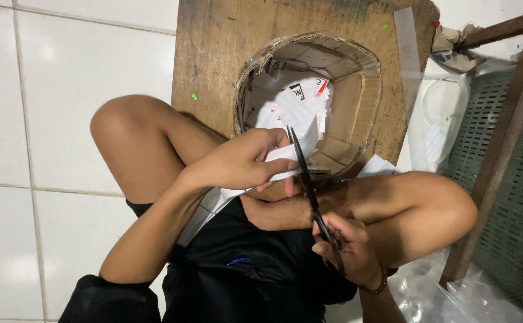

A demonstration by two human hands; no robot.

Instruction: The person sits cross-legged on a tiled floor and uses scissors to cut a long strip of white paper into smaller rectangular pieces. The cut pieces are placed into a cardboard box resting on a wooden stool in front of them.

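Note:
My left hand (237,162) grips a white sheet of paper (285,154) just above my lap, fingers curled over its edge. My right hand (348,248) holds black scissors (306,179) by the handles, blades pointing away from me and meeting the paper's far edge. Straight beyond the blades sits a round cardboard box (363,101) with several white printed paper pieces (300,98) inside.
I sit cross-legged on white floor tiles (64,107), knees to either side. A brown wooden board (213,48) lies under the box. A rusty metal frame (506,119) with green mesh stands at right, a white plastic container (444,113) beside it, and clear plastic bags (441,293) at lower right.

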